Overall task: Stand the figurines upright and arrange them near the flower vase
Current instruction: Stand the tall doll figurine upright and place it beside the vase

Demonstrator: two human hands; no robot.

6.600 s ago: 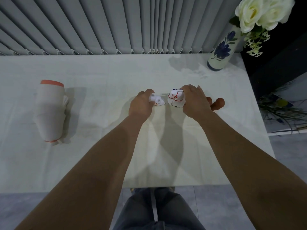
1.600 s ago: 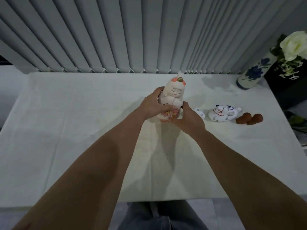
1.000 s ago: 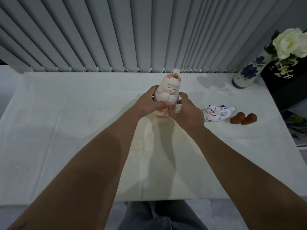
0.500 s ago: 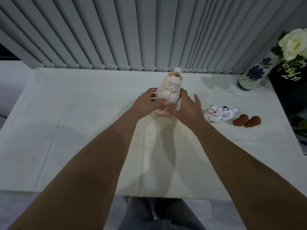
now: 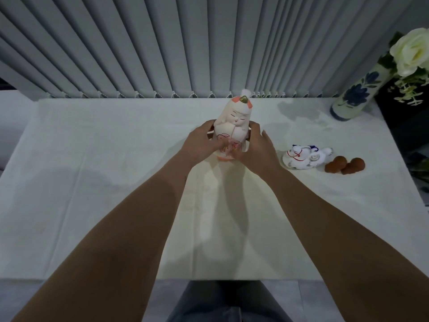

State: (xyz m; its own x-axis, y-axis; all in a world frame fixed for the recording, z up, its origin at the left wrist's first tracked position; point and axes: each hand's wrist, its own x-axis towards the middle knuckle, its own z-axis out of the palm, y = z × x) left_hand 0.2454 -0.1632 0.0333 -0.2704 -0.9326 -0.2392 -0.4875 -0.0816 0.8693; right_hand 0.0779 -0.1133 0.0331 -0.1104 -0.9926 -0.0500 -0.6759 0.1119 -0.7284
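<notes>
Doll figurine (image 5: 232, 126) lowered, seemingly seated, no legible writing

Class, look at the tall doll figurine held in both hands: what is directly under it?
The tall doll figurine stands on the white tablecloth. The left hand and right hand cover its lower sides, so only part of its orange base shows.

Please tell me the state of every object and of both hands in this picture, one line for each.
Tall doll figurine: upright, base on the table, held from both sides.
Left hand: closed on the doll.
Right hand: on the doll, fingers partly spread.
White cat figurine: lying on its side.
Brown figurine: lying down.
Flower vase: upright, holding white flowers.
</notes>
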